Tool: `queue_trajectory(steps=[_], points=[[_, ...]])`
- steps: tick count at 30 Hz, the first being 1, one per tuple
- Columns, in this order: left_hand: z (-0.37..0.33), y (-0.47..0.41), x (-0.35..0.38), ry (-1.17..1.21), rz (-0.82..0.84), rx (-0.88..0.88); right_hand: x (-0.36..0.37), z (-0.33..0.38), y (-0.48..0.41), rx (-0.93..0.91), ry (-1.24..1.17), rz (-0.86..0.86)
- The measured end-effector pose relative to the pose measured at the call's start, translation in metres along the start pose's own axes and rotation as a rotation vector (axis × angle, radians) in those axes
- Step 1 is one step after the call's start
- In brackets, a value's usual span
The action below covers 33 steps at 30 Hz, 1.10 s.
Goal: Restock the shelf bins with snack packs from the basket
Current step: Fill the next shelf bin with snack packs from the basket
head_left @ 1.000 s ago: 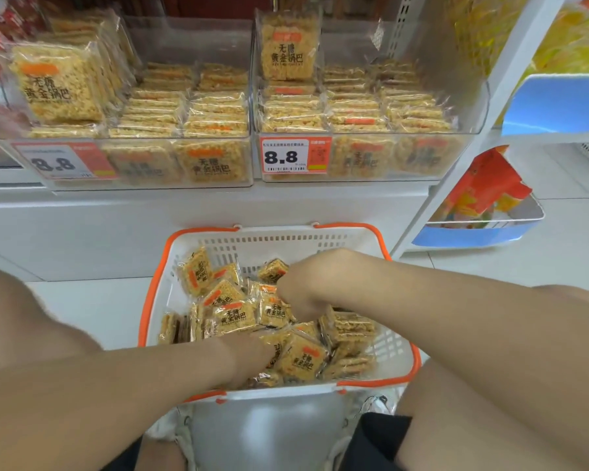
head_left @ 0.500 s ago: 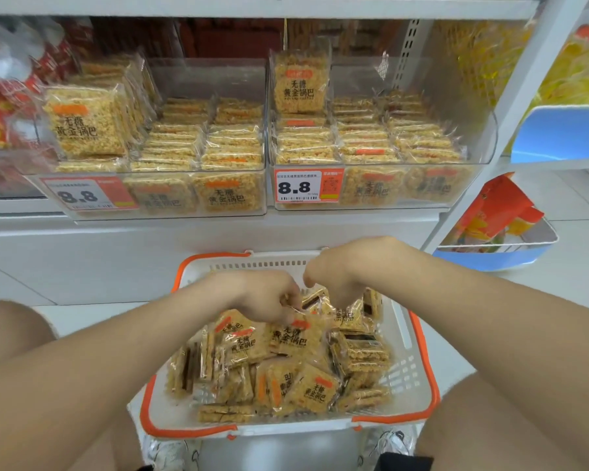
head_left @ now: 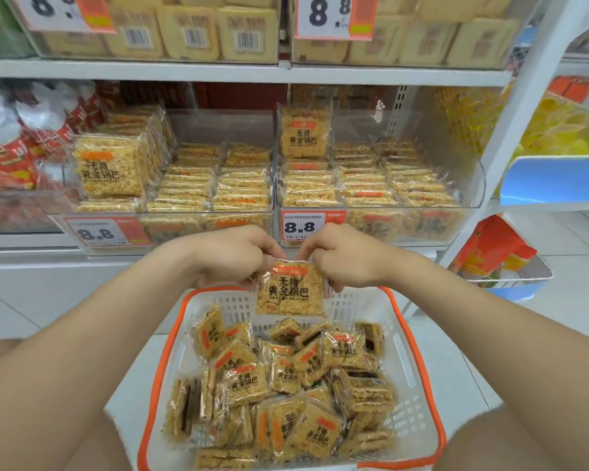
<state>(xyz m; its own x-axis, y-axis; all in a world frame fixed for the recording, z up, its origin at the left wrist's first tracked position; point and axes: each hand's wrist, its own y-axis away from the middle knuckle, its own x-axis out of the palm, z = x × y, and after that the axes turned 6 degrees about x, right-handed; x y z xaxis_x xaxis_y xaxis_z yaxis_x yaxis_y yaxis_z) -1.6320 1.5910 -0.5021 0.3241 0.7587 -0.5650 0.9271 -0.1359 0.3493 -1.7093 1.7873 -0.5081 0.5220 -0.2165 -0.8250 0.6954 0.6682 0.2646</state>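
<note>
A square yellow snack pack (head_left: 290, 291) with black characters hangs upright above the basket. My left hand (head_left: 233, 253) pinches its top left corner and my right hand (head_left: 340, 254) pinches its top right corner. Below them stands the white basket with an orange rim (head_left: 419, 355), holding several more snack packs (head_left: 286, 389) in a loose heap. Just behind my hands are two clear shelf bins, the left bin (head_left: 184, 222) and the right bin (head_left: 470, 212), both stacked with the same packs.
Price tags reading 8.8 (head_left: 312, 226) hang on the bin fronts. Red and white bags (head_left: 11, 154) sit at the far left of the shelf. A higher shelf (head_left: 218, 71) carries more bins. A white upright (head_left: 524, 107) and blue trays (head_left: 555, 178) stand at the right.
Both hands have risen out of the basket with one snack pack between them, up to the level of the bin fronts. The view has tilted up, showing the higher shelf.
</note>
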Motion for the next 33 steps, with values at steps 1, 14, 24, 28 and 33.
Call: queue_trajectory(steps=[1,14,24,28,33], points=[[-0.002,0.001,-0.002,-0.004,-0.024,0.021,-0.003,0.000,0.000,-0.027,-0.027,-0.056],[-0.042,-0.014,-0.025,0.064,-0.754,0.370,-0.055,0.015,-0.013,0.014,-0.872,-0.447],[-0.041,-0.036,-0.031,-0.295,-0.750,0.142,-0.075,-0.003,-0.079,0.223,-0.761,-0.773],[-0.038,-0.043,-0.034,-0.353,-0.737,0.142,-0.078,-0.009,-0.106,0.198,-0.589,-0.769],[-0.034,-0.047,-0.037,-0.346,-0.738,0.143,-0.085,-0.012,-0.123,0.227,-0.519,-0.866]])
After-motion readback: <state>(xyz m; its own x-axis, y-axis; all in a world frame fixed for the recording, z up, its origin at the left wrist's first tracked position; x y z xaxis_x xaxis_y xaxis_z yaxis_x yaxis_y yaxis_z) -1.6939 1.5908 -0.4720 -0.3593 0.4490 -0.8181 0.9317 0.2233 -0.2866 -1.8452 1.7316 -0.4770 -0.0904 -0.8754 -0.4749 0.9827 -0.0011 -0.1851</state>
